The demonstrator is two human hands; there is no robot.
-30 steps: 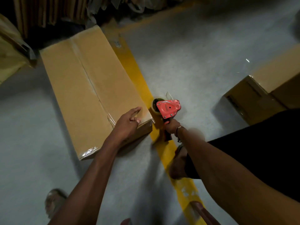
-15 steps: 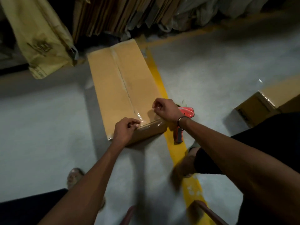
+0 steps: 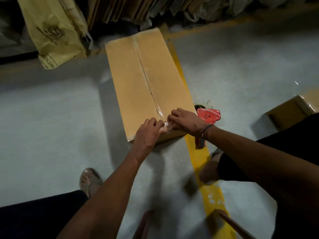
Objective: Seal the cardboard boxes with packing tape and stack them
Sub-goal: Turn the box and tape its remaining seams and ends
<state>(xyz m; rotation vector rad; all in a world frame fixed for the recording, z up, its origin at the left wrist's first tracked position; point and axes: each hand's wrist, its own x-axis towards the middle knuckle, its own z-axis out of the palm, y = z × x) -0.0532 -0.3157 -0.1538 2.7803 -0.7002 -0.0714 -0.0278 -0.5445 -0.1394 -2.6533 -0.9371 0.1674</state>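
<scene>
Both hands, left hand (image 3: 149,131) and right hand (image 3: 185,120), pinch crinkled tape (image 3: 166,125) at the near end of the long box (image 3: 146,83) on the floor (image 3: 51,126). Red tape gun (image 3: 208,116) lies just right.

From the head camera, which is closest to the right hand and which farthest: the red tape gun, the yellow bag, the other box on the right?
From the right hand:
1. Tape gun: on the floor just right of the hand, partly hidden behind it.
2. Other box: farther right, at the frame edge.
3. Yellow bag: farthest, upper left.
</scene>
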